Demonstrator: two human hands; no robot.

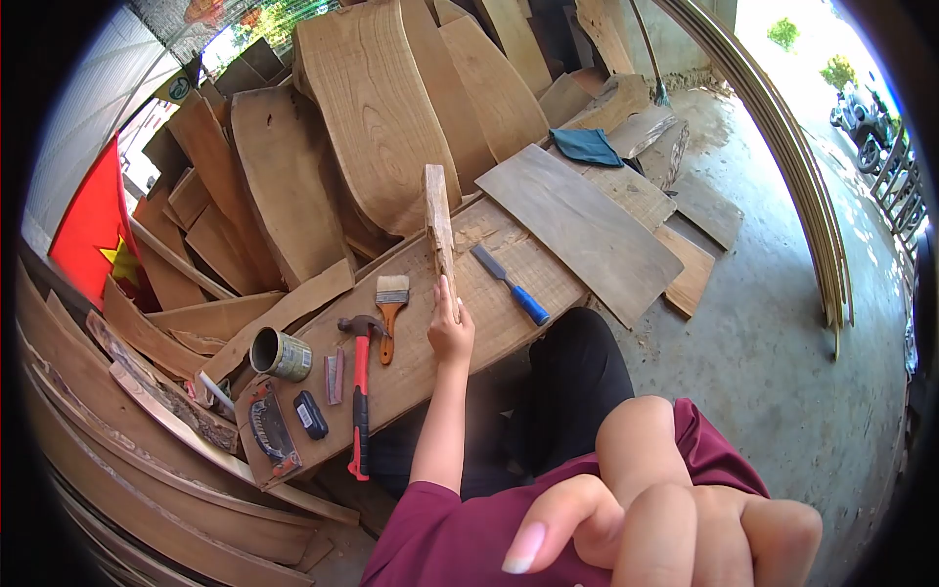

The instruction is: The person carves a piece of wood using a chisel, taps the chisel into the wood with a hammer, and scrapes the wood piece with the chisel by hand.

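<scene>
My left hand (451, 323) is closed around the lower end of a rough strip of wood (439, 220), held up over the wooden bench (430, 372). My right hand (675, 523) is raised close to the camera at the lower right, its fingers bent and apart with nothing seen in them. Right of the strip lies a chisel (513, 286) with a blue handle. A paintbrush (391, 313) and a claw hammer (361, 401) with a red and black handle lie to the left of my left hand.
On the bench's left end are a tin can (282, 354), a small black case (311, 415) and a black and red tool (270, 428). A wide grey board (582, 230) overhangs its right side. Wooden slabs (377, 108) lean behind; long strips (792, 147) stand at right.
</scene>
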